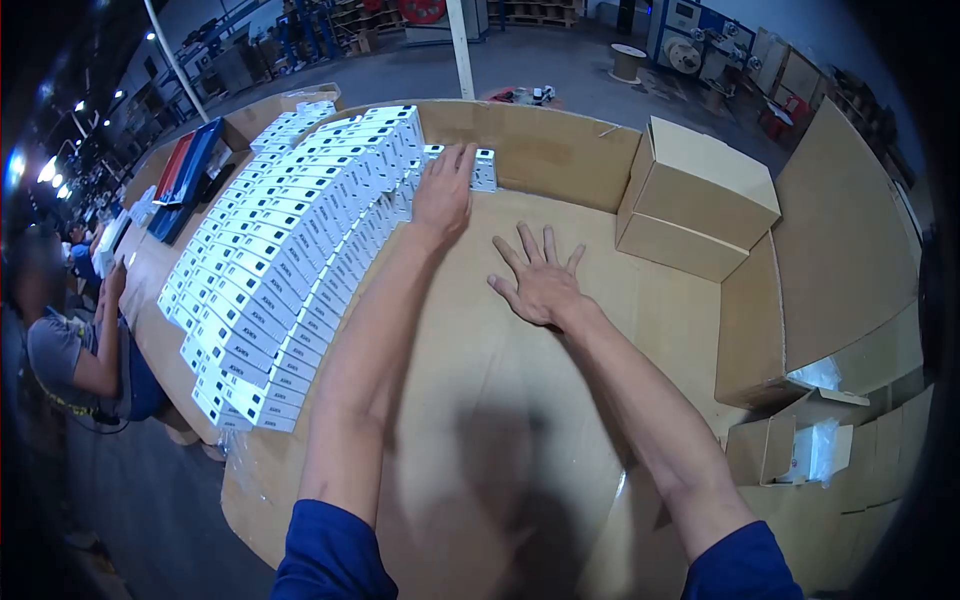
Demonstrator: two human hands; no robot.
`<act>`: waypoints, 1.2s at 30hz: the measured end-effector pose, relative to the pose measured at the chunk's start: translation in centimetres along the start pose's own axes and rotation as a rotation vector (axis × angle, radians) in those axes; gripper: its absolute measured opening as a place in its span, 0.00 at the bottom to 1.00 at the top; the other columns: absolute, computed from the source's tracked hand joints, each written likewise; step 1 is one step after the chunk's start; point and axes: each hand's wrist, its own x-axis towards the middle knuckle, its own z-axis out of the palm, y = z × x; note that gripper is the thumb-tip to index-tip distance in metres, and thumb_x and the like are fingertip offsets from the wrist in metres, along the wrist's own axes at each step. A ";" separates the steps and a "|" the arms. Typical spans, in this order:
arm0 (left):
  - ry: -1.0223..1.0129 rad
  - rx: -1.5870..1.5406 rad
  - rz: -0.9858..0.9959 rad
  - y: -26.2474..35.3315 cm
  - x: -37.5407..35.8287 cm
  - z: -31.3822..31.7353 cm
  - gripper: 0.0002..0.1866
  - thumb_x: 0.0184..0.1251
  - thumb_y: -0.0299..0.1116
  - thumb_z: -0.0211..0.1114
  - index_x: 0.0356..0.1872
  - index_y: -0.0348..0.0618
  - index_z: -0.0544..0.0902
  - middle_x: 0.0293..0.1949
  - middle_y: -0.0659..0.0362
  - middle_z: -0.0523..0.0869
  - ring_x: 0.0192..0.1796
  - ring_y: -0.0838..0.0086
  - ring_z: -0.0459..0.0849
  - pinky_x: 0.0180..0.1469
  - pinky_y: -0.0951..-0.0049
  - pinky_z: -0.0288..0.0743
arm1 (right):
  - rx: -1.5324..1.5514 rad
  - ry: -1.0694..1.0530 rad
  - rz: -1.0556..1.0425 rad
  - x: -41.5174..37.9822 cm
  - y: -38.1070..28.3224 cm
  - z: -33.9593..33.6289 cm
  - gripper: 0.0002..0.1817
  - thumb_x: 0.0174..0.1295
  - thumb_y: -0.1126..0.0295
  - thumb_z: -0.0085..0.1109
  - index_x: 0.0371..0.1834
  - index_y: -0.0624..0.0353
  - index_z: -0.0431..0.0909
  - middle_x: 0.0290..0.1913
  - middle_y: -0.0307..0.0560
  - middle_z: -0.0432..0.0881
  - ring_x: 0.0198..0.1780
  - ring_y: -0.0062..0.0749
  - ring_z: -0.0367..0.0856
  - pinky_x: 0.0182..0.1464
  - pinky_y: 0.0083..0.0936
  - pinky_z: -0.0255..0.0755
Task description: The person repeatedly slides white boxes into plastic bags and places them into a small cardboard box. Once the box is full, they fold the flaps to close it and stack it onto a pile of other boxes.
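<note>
My left hand point(443, 200) reaches to the far cardboard wall, its fingers bent and close together over small white boxes point(484, 172) at the back end of the stacks. Part of what it grips is hidden under the fingers. Long rows of white boxes with black squares and dark lettering point(290, 240) are stacked to its left. My right hand point(543, 285) lies palm down on the brown cardboard surface point(500, 370), fingers spread, holding nothing.
A cardboard wall point(550, 155) edges the back. Closed brown cartons point(705, 190) stand at the back right, with opened cartons holding clear plastic point(815, 450) below. Blue and red trays point(185, 170) lie at far left, near a seated person point(85, 350).
</note>
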 end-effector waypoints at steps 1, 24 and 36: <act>0.076 0.028 0.024 0.3 0.1 -0.2 0.30 0.63 0.25 0.64 0.69 0.38 0.74 0.62 0.48 0.77 0.68 0.53 0.76 0.67 0.52 0.71 | -0.010 0.025 0.002 -0.4 -0.2 -0.1 0.37 0.79 0.38 0.32 0.89 0.33 0.45 0.90 0.44 0.36 0.88 0.59 0.31 0.77 0.85 0.26; 0.062 -0.176 -0.019 11.2 -7.4 -11.3 0.16 0.60 0.18 0.65 0.50 0.33 0.74 0.45 0.44 0.77 0.50 0.44 0.75 0.54 0.48 0.72 | 1.250 0.372 -0.132 -1.6 0.9 -0.5 0.51 0.79 0.44 0.50 0.88 0.52 0.27 0.89 0.57 0.36 0.88 0.49 0.40 0.85 0.46 0.44; -0.094 -0.539 0.177 28.3 -9.1 -23.5 0.17 0.61 0.27 0.77 0.46 0.37 0.79 0.43 0.50 0.82 0.45 0.56 0.84 0.46 0.59 0.79 | 1.194 0.357 -0.432 -22.7 7.1 -7.7 0.08 0.71 0.73 0.62 0.50 0.56 0.86 0.45 0.45 0.88 0.45 0.30 0.86 0.50 0.30 0.79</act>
